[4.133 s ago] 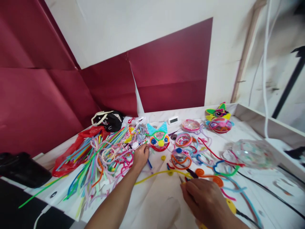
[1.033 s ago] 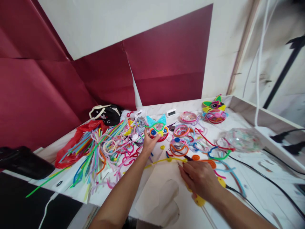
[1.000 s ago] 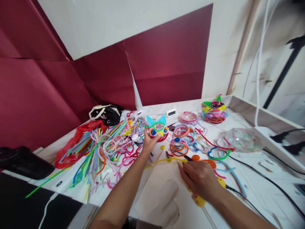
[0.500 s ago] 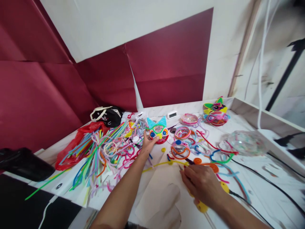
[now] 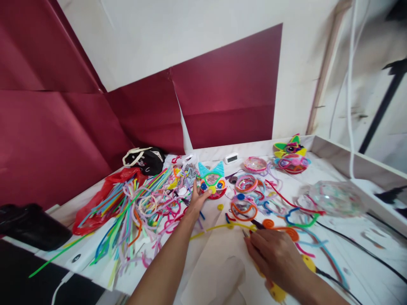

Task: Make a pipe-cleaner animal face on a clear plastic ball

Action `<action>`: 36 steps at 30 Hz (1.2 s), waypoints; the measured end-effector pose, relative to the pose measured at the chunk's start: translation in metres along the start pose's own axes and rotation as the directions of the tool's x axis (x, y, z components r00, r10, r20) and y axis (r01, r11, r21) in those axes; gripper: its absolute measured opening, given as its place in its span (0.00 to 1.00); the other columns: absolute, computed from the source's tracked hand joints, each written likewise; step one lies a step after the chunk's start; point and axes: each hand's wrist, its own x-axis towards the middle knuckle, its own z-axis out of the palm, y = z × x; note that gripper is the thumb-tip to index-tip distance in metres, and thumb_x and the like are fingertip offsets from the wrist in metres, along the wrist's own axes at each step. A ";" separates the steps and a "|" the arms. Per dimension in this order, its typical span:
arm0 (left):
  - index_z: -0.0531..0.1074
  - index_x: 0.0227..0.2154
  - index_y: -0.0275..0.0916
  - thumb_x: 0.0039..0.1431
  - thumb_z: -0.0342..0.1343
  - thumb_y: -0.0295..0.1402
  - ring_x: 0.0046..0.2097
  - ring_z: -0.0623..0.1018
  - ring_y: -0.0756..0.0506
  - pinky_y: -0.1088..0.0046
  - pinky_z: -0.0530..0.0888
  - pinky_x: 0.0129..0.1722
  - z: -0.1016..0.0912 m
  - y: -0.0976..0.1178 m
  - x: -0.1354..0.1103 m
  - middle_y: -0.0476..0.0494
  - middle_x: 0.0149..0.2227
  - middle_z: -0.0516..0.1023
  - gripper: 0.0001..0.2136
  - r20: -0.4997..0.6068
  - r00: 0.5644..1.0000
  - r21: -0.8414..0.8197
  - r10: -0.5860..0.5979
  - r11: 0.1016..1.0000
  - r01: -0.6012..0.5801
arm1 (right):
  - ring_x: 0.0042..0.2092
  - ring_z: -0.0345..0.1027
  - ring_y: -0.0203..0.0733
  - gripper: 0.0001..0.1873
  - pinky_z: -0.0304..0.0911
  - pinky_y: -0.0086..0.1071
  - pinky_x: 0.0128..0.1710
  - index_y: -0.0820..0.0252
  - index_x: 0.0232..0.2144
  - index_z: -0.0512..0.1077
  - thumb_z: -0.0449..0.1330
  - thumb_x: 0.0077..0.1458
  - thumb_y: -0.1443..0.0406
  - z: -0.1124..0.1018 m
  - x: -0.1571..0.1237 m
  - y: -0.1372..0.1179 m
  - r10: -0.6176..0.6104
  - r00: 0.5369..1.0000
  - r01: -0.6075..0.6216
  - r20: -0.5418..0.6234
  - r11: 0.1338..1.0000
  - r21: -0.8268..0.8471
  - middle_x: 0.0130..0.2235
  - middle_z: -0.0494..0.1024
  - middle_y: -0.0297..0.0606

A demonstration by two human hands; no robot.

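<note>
My left hand point(image 5: 196, 204) is closed on the lower left edge of a cat-face craft point(image 5: 211, 173) with blue pipe-cleaner ears, round blue eyes and a red base. Its thumb lies beside the yellow nose. Closer to me, on the right, my right hand point(image 5: 275, 250) grips a yellow hot glue gun point(image 5: 277, 292), mostly hidden under the palm. The metal nozzle points forward and left, close to a yellow pipe cleaner point(image 5: 216, 228) on the table. A clear dish with an orange ring point(image 5: 244, 212) and an orange coil point(image 5: 268, 223) lie just beyond this hand.
Many loose pipe cleaners point(image 5: 127, 212) and a red plastic bag point(image 5: 85, 226) spread over the left side. At the back stand a black pouch point(image 5: 146, 163), a small digital clock point(image 5: 231, 158) and another animal-face craft point(image 5: 291, 163). Black cables point(image 5: 343, 231) cross the right side.
The whole view has shifted slightly, so the table and both hands sit a little lower in the picture. Both grips look the same, and the cat-face craft stays in place.
</note>
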 end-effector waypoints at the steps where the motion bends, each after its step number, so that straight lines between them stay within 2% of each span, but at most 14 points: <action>1: 0.41 0.67 0.49 0.47 0.66 0.37 0.57 0.72 0.40 0.64 0.71 0.54 0.000 0.000 0.000 0.36 0.63 0.62 0.49 0.001 1.000 -0.003 0.001 1.000 -0.001 | 0.21 0.58 0.32 0.18 0.47 0.32 0.25 0.59 0.20 0.63 0.50 0.62 0.71 0.000 0.000 0.000 -0.001 1.000 0.001 0.001 1.000 0.003 0.20 0.66 0.31; 10: 0.46 0.66 0.49 0.48 0.66 0.37 0.59 0.69 0.40 0.63 0.69 0.56 0.002 0.000 -0.003 0.38 0.63 0.62 0.45 -0.016 1.000 0.029 0.025 0.999 -0.025 | 0.21 0.59 0.32 0.18 0.47 0.32 0.25 0.58 0.20 0.62 0.50 0.63 0.70 0.000 0.001 0.000 -0.011 1.000 0.011 -0.004 1.000 -0.018 0.19 0.65 0.30; 16: 0.48 0.65 0.47 0.48 0.66 0.37 0.57 0.71 0.39 0.62 0.70 0.55 0.002 0.001 -0.005 0.38 0.58 0.69 0.44 -0.008 0.997 0.052 0.073 0.996 -0.072 | 0.21 0.58 0.32 0.18 0.47 0.32 0.25 0.58 0.20 0.62 0.51 0.63 0.70 -0.002 0.001 0.001 -0.028 0.999 0.028 -0.017 1.000 -0.008 0.19 0.65 0.30; 22: 0.46 0.66 0.47 0.47 0.66 0.37 0.59 0.70 0.40 0.64 0.70 0.55 0.002 -0.002 -0.005 0.37 0.62 0.64 0.46 0.009 0.997 0.052 0.078 0.996 -0.078 | 0.22 0.59 0.33 0.17 0.47 0.32 0.25 0.59 0.21 0.64 0.52 0.63 0.70 -0.003 -0.001 0.003 -0.024 1.000 0.024 0.002 1.000 0.005 0.20 0.66 0.31; 25: 0.48 0.65 0.45 0.47 0.65 0.38 0.59 0.70 0.40 0.64 0.70 0.54 0.000 -0.001 -0.006 0.36 0.60 0.66 0.44 0.006 0.993 0.124 0.118 0.985 -0.118 | 0.22 0.58 0.33 0.17 0.47 0.32 0.25 0.59 0.21 0.64 0.53 0.63 0.69 -0.004 -0.002 0.005 -0.010 1.000 0.010 0.021 1.000 -0.004 0.20 0.65 0.31; 28: 0.50 0.64 0.42 0.48 0.64 0.38 0.56 0.72 0.40 0.64 0.71 0.52 -0.004 0.004 -0.007 0.34 0.57 0.69 0.42 -0.043 0.980 0.214 0.193 0.960 -0.179 | 0.22 0.56 0.32 0.18 0.47 0.32 0.25 0.59 0.20 0.63 0.53 0.62 0.68 -0.005 -0.003 0.006 0.006 1.000 -0.005 0.027 0.999 -0.031 0.19 0.63 0.30; 31: 0.55 0.60 0.40 0.49 0.62 0.36 0.52 0.73 0.42 0.64 0.70 0.51 -0.008 0.013 -0.010 0.36 0.52 0.71 0.35 -0.144 0.941 0.287 0.305 0.923 -0.255 | 0.21 0.54 0.31 0.18 0.47 0.31 0.24 0.59 0.19 0.63 0.54 0.62 0.67 -0.008 -0.001 0.008 0.021 1.000 -0.021 -0.014 0.998 -0.059 0.19 0.61 0.29; 33: 0.60 0.54 0.41 0.50 0.60 0.35 0.49 0.74 0.44 0.66 0.69 0.51 -0.009 0.020 -0.016 0.40 0.47 0.72 0.28 -0.221 0.874 0.370 0.432 0.867 -0.335 | 0.20 0.55 0.30 0.19 0.47 0.30 0.24 0.59 0.18 0.63 0.55 0.62 0.67 -0.012 0.001 0.009 0.051 0.996 -0.058 -0.073 0.994 -0.089 0.18 0.61 0.29; 35: 0.65 0.48 0.42 0.51 0.59 0.34 0.45 0.74 0.45 0.68 0.69 0.50 -0.006 0.028 -0.025 0.44 0.42 0.73 0.21 -0.219 0.816 0.464 0.535 0.793 -0.395 | 0.19 0.55 0.30 0.20 0.46 0.30 0.22 0.59 0.17 0.62 0.55 0.61 0.65 -0.016 0.003 0.012 0.095 0.984 -0.115 -0.149 0.985 -0.128 0.17 0.60 0.28; 36: 0.67 0.46 0.42 0.52 0.58 0.35 0.43 0.74 0.46 0.69 0.69 0.49 -0.004 0.031 -0.029 0.45 0.39 0.73 0.17 -0.162 0.812 0.512 0.561 0.751 -0.416 | 0.18 0.54 0.29 0.20 0.46 0.29 0.22 0.59 0.17 0.61 0.56 0.61 0.65 -0.018 0.005 0.013 0.114 0.976 -0.142 -0.187 0.979 -0.146 0.17 0.59 0.27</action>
